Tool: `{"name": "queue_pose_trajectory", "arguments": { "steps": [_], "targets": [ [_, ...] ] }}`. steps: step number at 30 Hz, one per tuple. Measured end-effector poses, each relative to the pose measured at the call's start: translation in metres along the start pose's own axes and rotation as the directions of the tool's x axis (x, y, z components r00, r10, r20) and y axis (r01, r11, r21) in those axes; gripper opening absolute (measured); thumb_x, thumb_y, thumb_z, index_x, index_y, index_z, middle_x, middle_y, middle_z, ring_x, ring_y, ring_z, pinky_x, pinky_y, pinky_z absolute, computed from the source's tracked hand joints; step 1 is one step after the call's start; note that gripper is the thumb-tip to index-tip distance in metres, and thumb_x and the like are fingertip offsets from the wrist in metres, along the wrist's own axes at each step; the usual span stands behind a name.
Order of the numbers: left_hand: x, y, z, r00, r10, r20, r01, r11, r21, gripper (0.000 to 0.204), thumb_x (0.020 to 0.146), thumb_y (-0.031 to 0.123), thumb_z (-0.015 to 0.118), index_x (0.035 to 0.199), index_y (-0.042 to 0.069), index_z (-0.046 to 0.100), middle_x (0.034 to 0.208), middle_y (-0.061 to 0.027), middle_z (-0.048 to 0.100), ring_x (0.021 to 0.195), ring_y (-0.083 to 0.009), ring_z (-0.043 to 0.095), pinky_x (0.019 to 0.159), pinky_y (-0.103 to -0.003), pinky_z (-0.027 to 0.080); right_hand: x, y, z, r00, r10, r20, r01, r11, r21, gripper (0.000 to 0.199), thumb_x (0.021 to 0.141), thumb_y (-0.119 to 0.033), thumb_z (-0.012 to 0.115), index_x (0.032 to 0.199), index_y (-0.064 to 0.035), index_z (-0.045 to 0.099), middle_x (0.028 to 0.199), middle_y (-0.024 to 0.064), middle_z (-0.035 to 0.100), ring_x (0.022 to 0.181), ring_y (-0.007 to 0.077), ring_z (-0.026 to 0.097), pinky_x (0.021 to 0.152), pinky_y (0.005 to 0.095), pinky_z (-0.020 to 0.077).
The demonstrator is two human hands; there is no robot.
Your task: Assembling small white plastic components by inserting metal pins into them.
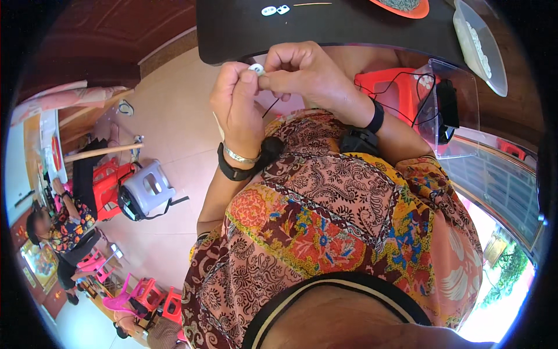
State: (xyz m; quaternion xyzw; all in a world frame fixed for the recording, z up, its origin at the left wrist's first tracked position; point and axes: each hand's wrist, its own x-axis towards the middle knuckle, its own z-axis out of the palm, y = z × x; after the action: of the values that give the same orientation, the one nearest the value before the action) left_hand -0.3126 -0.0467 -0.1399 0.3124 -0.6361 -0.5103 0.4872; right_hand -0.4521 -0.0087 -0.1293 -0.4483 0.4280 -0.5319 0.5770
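My left hand [237, 102] is closed in a pinch on a small white round piece [256, 69] with dark holes in it, just off the near edge of the dark table [349, 29]. Right beside it, my right hand [302, 72] has its thumb and fingers pressed together, the tips against the lower side of the piece. Whatever those right fingers hold, if anything, is hidden. Two similar white pieces with holes, one oval [269, 10] and one squarer [283, 9], lie on the table beyond my hands.
A thin wooden stick [312, 4] lies near the white pieces. An orange bowl [419, 13] of small grey parts and a pale tray [497, 75] of white pieces are at right. Below stand a red stool [401, 96] and clear box [465, 104]. People sit at far left.
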Motion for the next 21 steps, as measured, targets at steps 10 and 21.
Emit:
{"name": "queue_pose_trajectory", "arguments": {
  "steps": [10,21],
  "targets": [
    [0.012,0.000,-0.017,0.961,-0.231,0.151,0.259,0.942,-0.213,0.015,0.089,0.014,0.047,0.085,0.001,0.052,0.069,-0.0029,0.050,0.063,-0.0115,0.046,0.060,-0.024,0.037,0.005,0.006,-0.001,0.962,-0.270,-0.027,0.272,0.960,0.063,0.020,0.086,-0.004,0.061,0.105,0.0001,0.061,0.089,0.0030,0.063,0.081,0.0072,0.059,0.075,0.0215,0.0478],
    [0.019,0.000,-0.014,0.940,-0.241,0.243,0.310,0.902,-0.302,0.018,0.091,0.015,0.045,0.089,0.000,0.053,0.072,-0.0027,0.053,0.067,-0.0097,0.049,0.062,-0.022,0.038,0.013,0.006,-0.013,0.961,-0.267,0.076,0.247,0.946,0.210,0.020,0.087,-0.001,0.056,0.107,0.0027,0.059,0.089,0.0073,0.065,0.079,0.0125,0.062,0.075,0.0251,0.0499]
  ]
}}
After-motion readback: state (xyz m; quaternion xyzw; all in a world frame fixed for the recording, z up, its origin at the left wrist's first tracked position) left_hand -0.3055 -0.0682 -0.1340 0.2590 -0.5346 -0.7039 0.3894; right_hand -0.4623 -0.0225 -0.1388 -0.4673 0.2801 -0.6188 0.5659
